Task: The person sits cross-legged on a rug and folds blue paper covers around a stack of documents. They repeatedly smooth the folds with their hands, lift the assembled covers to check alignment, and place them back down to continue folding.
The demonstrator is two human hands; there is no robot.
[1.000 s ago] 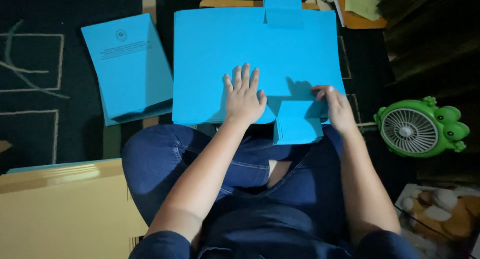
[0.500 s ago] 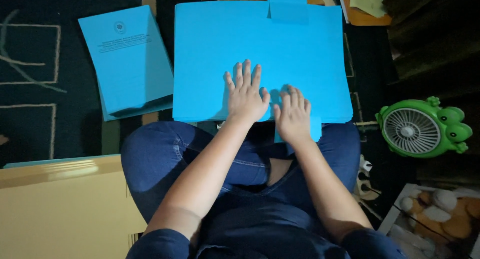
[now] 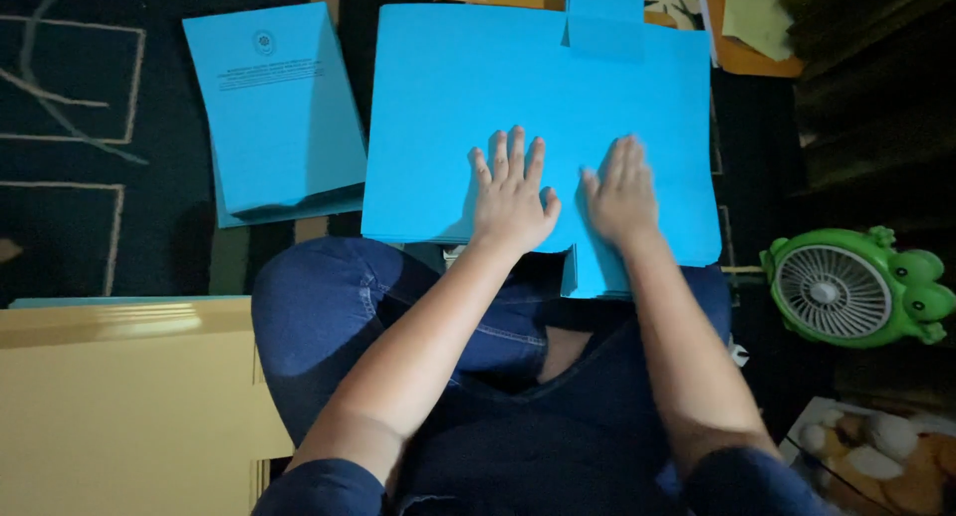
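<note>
A large blue paper folder (image 3: 468,88) lies spread flat on the dark floor in front of my crossed legs, with a small tab at its far edge and another at its near edge. My left hand (image 3: 511,192) presses flat on its near middle, fingers spread. Just to the right, my right hand (image 3: 622,192) also lies flat on the sheet, palm down, above the near tab. Neither hand grips anything.
A stack of blue folders (image 3: 274,108) with printed covers lies to the left. A pale yellow stack (image 3: 119,396) sits at the near left. A green frog-shaped fan (image 3: 851,287) stands at the right. Orange and yellow sheets (image 3: 757,23) lie at the far right.
My right hand slid left from the folder's near right corner onto the sheet beside my left hand. The near tab now lies folded under the sheet's edge. The left hand stayed put.
</note>
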